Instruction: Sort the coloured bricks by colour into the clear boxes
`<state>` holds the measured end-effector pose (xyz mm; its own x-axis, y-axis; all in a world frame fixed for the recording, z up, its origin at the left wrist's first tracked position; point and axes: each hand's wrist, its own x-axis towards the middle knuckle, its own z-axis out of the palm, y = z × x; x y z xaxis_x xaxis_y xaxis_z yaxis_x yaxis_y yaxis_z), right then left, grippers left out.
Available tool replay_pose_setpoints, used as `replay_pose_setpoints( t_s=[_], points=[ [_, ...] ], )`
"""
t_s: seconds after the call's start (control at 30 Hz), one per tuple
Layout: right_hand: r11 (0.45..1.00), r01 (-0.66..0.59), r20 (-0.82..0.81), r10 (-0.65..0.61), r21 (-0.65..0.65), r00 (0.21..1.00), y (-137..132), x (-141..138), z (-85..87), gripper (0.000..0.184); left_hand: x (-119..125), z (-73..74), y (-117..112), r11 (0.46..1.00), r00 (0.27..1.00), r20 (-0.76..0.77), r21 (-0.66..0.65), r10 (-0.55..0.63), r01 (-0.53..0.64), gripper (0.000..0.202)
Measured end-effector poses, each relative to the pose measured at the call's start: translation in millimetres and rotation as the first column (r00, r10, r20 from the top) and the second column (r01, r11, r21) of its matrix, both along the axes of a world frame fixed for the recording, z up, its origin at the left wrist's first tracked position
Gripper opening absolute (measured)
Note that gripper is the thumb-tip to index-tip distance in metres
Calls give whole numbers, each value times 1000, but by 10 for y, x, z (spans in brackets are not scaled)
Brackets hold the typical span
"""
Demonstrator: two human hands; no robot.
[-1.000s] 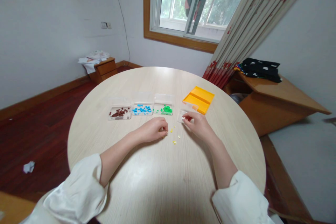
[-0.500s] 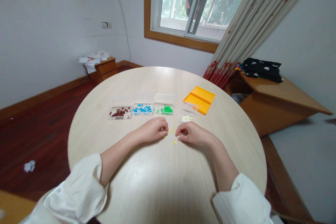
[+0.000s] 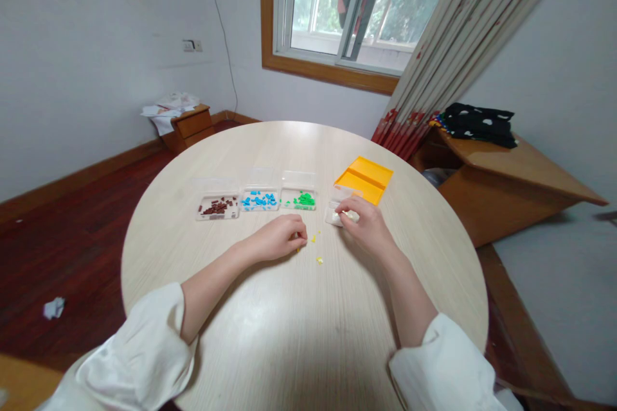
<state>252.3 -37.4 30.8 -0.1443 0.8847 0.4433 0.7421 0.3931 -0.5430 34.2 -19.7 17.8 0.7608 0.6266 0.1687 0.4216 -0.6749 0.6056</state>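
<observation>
On the round wooden table [image 3: 299, 334], my left hand [image 3: 279, 237] lies curled, its fingertips pinched beside a few small yellow pieces [image 3: 315, 249]. My right hand [image 3: 364, 225] reaches over a small clear box [image 3: 332, 215], fingers pinched together above it; what they hold is too small to name. Three clear boxes stand in a row behind the hands: one with brown pieces [image 3: 216, 207], one with blue pieces [image 3: 260, 200], one with green pieces [image 3: 301, 200].
An open yellow case [image 3: 365, 178] lies behind my right hand. A wooden desk [image 3: 506, 173] with dark folded clothes stands to the right, a curtain [image 3: 457, 38] hangs by the window, and a small cabinet [image 3: 187, 125] stands by the left wall.
My right hand moved from the loose yellow pieces up and right to the small clear box. One yellow piece near it has gone from the table. My left hand stayed put.
</observation>
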Motion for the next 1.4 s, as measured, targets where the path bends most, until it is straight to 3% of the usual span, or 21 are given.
replay_pose_setpoints(
  t_s=[0.13,0.27,0.5,0.6,0.87,1.1,1.4],
  points=[
    [997,70,27,-71,29,997,34,52,-58,14,-2,6,-1,1000,1000,5,2,-3,3,13],
    [997,46,1,-46,69,999,34,43,-62,14,5,10,-6,1000,999,32,2,15,-15,13],
    [973,-229,-61,227,-32,972,-99,-232,12,9,45,22,-17,986,974,177,-113,140,-121,9],
    [953,-293,-63,288,-75,955,-151,-363,22,11,54,18,-8,975,955,235,-169,181,-143,9],
    [954,-299,-104,298,0,949,-165,-415,17,7,51,11,39,935,913,309,-315,266,-166,10],
    [952,-304,-80,306,45,949,-151,-405,-6,3,65,-50,71,902,886,382,-424,263,-85,14],
    [965,-245,17,244,90,970,-134,-343,24,14,59,-53,78,921,897,345,-361,277,-146,19]
  ],
)
